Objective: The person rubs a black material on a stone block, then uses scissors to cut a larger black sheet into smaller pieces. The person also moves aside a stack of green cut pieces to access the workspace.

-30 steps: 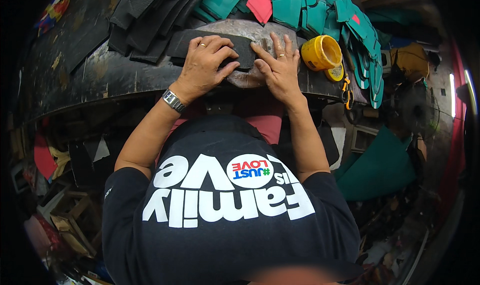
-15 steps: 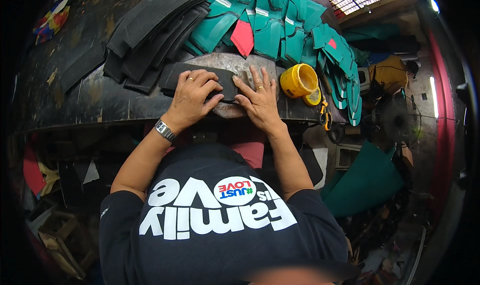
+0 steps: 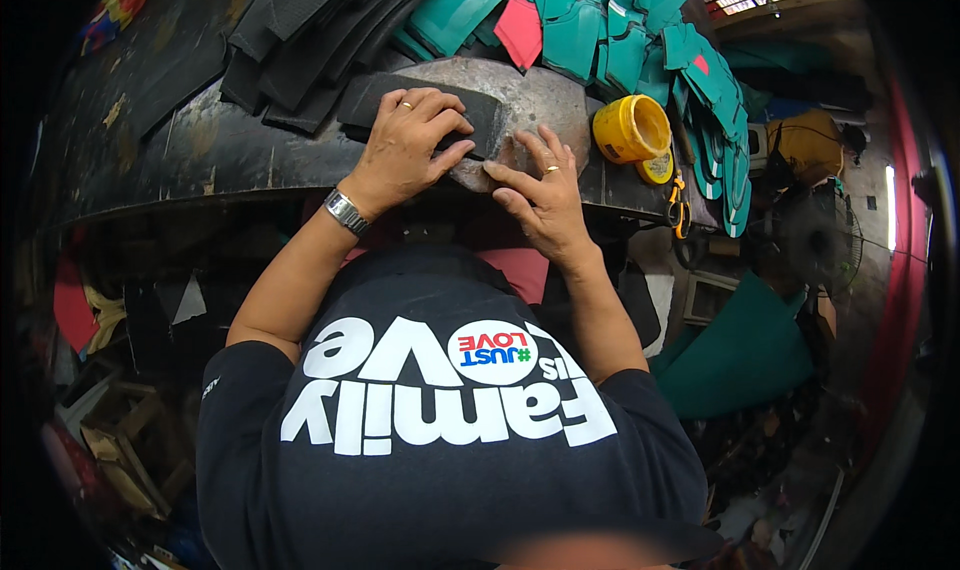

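Note:
A dark, flat, foam-like strip (image 3: 476, 113) lies over the left part of a worn grey slab (image 3: 560, 105) at the table's near edge. My left hand (image 3: 412, 148), with a ring and a wristwatch, rests on the strip; its fingers are curled and its thumb is at the strip's near edge. My right hand (image 3: 546, 196) is just right of the strip's near corner. Its fingers are spread, and the index fingertip is beside that corner, with nothing visibly held. My left palm hides part of the strip.
Dark strips (image 3: 290, 50) are heaped at the back left. Teal pieces (image 3: 570, 30) with a red piece (image 3: 520, 32) pile up at the back and right. A yellow tub (image 3: 622, 133), its lid (image 3: 656, 168) and orange-handled scissors (image 3: 680, 210) sit at right. A fan (image 3: 820, 235) stands beyond.
My right hand has drawn back toward me, off the slab's middle to the strip's near corner. My left hand stays on the strip. The whole view has shifted slightly.

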Demonstrator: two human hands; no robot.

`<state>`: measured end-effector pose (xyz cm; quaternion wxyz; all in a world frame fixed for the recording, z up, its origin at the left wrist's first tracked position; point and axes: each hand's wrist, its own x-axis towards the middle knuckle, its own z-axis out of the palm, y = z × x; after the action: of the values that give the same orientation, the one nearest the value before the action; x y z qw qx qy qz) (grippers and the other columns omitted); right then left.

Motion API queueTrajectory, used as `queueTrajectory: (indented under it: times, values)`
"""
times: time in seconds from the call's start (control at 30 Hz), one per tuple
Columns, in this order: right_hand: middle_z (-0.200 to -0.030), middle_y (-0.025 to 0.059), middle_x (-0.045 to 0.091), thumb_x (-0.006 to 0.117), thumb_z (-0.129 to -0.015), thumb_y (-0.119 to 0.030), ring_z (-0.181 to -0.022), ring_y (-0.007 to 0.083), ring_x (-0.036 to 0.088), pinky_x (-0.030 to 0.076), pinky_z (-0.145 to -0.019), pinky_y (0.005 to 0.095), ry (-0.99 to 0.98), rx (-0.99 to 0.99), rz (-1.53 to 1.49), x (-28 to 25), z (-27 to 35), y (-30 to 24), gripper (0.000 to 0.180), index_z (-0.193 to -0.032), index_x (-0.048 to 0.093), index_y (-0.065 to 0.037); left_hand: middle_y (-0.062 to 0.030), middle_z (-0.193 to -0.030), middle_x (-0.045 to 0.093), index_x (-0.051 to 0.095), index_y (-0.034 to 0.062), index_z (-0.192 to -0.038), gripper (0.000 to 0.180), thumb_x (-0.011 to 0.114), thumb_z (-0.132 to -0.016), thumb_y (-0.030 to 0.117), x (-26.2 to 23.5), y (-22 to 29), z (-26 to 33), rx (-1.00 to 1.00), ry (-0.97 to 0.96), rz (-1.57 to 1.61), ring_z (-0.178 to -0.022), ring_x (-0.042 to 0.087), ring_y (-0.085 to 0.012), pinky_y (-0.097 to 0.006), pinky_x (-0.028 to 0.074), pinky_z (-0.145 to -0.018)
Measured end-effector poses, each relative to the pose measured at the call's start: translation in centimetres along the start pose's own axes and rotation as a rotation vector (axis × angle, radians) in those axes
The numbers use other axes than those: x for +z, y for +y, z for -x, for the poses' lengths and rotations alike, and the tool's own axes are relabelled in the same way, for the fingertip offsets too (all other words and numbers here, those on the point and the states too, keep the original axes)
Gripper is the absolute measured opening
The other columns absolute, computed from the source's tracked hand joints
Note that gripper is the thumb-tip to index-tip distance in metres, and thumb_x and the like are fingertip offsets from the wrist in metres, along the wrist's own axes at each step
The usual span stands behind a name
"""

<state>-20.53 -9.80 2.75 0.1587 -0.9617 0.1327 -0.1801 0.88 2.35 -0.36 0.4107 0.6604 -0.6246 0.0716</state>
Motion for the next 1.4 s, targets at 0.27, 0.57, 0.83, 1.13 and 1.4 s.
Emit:
queueTrajectory:
  times: [0.27, 0.57, 0.83, 1.13, 1.4]
  values:
    - [-0.094, 0.014, 0.068, 0.07, -0.093, -0.027, -0.09, 0.03, 0.062, 0.049, -0.08, 0.0406, 0.416, 0.213, 0.18, -8.9, -3.0, 6.2, 0.023, -0.096, 0.078, -0.006, -0.0029, -0.113, 0.065, 0.071, 0.0121, -0.1, 0.021, 0.077, -0.083, 0.023, -0.1, 0.0, -0.1, -0.005, -0.026, 0.005, -0.112, 0.059, -0.024, -0.04, 0.037, -0.099]
    - [-0.107, 0.013, 0.069, 0.05, -0.099, -0.059, -0.103, 0.0305, 0.058, 0.041, -0.093, 0.044, -0.239, 0.521, 0.781, -9.3, -4.8, 10.6, 0.051, -0.109, 0.079, -0.019, -0.0028, -0.113, 0.065, 0.071, 0.0118, -0.1, 0.021, 0.077, -0.083, 0.024, 0.0, -0.1, -0.1, 0.003, -0.025, -0.003, -0.112, 0.06, -0.0237, -0.04, 0.038, -0.099]
    - [-0.104, 0.012, 0.067, 0.067, -0.092, -0.047, -0.101, 0.031, 0.06, 0.044, -0.087, 0.0468, 0.239, 0.417, 0.595, -9.8, -1.1, 5.3, 0.037, -0.101, 0.08, -0.013, -0.003, -0.114, 0.066, 0.071, 0.0117, -0.101, 0.021, 0.076, -0.085, 0.024, -0.1, -0.1, -0.2, 0.003, -0.03, -0.003, -0.112, 0.06, -0.0241, -0.04, 0.038, -0.099]
    - [-0.15, 0.0172, 0.048, 0.065, -0.095, -0.043, -0.145, 0.041, 0.031, 0.024, -0.116, 0.0577, 0.12, 0.1, -0.074, 0.4, -1.6, -0.1, 0.039, -0.126, 0.072, -0.021, -0.0022, -0.112, 0.067, 0.071, 0.0122, -0.1, 0.019, 0.075, -0.086, 0.024, 0.0, -0.1, -0.2, 0.002, -0.015, -0.009, -0.111, 0.06, -0.0234, -0.04, 0.039, -0.098]
    - [-0.163, 0.0132, 0.033, 0.057, -0.096, -0.055, -0.154, 0.0416, 0.015, 0.007, -0.116, 0.0715, 0.006, 0.132, 0.141, 3.3, -0.9, 0.8, 0.056, -0.144, 0.059, -0.025, -0.0019, -0.113, 0.066, 0.071, 0.0135, -0.097, 0.017, 0.076, -0.086, 0.025, 0.3, -0.2, -0.1, 0.0, -0.005, -0.035, -0.112, 0.06, -0.0226, -0.041, 0.039, -0.099]
